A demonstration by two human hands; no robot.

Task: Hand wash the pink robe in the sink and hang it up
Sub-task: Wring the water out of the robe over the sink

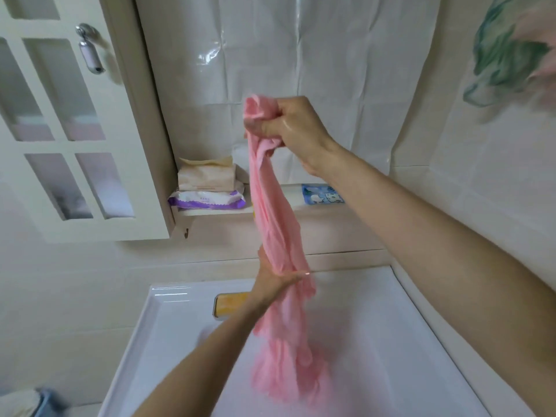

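The pink robe [278,224] hangs as a long twisted rope above the white sink [144,323]. My right hand [288,127] grips its bunched top end high in front of the wall. Lower down, my left hand [272,278] is wrapped round the middle of the cloth, fingers curled about it. Below that hand the loose tail of the robe is blurred and dangles over the basin.
A yellow bar in a holder [230,303] sits at the sink's back rim. A shelf holds tissue packs [207,185] and a blue packet [320,194]. A white cabinet door [69,121] stands open at left. Green and pink cloth [511,49] hangs at top right.
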